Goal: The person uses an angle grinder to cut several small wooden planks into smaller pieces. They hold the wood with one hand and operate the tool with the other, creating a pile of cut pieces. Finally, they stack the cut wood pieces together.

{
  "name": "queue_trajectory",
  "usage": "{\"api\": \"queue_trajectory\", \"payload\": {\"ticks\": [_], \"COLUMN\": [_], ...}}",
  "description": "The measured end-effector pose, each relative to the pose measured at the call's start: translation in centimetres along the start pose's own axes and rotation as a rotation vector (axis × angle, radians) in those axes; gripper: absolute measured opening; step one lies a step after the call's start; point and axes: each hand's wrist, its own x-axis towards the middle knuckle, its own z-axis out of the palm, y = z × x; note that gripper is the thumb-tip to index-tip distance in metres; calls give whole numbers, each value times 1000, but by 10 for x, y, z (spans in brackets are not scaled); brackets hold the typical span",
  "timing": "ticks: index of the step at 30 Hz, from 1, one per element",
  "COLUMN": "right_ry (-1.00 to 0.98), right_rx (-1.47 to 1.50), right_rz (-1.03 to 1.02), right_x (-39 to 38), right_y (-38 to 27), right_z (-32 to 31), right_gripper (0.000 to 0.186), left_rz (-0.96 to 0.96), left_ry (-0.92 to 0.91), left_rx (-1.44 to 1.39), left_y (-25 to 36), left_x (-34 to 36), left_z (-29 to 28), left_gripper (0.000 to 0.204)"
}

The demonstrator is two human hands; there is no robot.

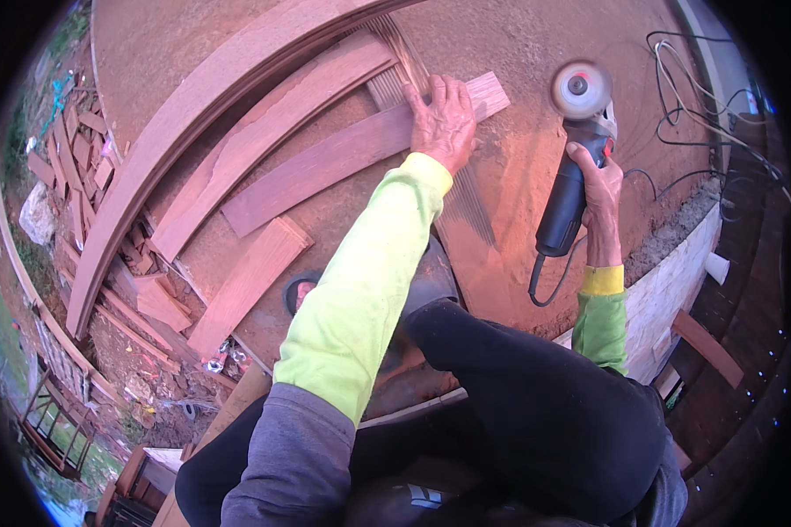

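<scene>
My left hand (444,127) presses down on a reddish-brown wooden board (325,180), gripping it near its right end with the fingers over the far edge. The board lies slanted across a grooved strip of wood (466,202). To the right, my right hand (599,189) is closed around the body of a black angle grinder (564,204), its thumb near the head. The grinder's round disc (582,90) points away from me, apart from the board, and looks blurred. A cord runs from the grinder's near end.
Long curved wooden beams (211,92) and a curved plank (272,132) lie at the left. A short board (250,285) sits nearer me. Wood offcuts (83,154) are heaped on the ground at far left. Loose cables (690,97) coil at right, beside a rough ledge (677,272).
</scene>
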Motion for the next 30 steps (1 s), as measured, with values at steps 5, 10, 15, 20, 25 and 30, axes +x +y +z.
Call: {"api": "queue_trajectory", "payload": {"ticks": [5,10,15,20,25,30], "right_ry": [-6,-60,-87,-76,-120,-92], "right_rx": [60,107,139,120,175,143], "right_rz": [43,56,61,48,81,49], "right_x": [7,20,27,23,27,11], "right_y": [22,41,51,44,47,32], "right_z": [-15,-15,-15,-5,-4,9], "right_gripper": [43,47,47,46,47,46], "left_rz": [105,137,-14,-288,-674,-625], "left_ry": [96,169,157,-153,-334,-401], "left_rx": [128,-110,46,342,581,206], "left_y": [-4,-63,-208,-324,-362,-335], "left_x": [9,-43,-162,-296,-390,-371], "left_z": [7,-56,-96,-172,-214,-189], "left_gripper": [55,70,74,71,78,89]}}
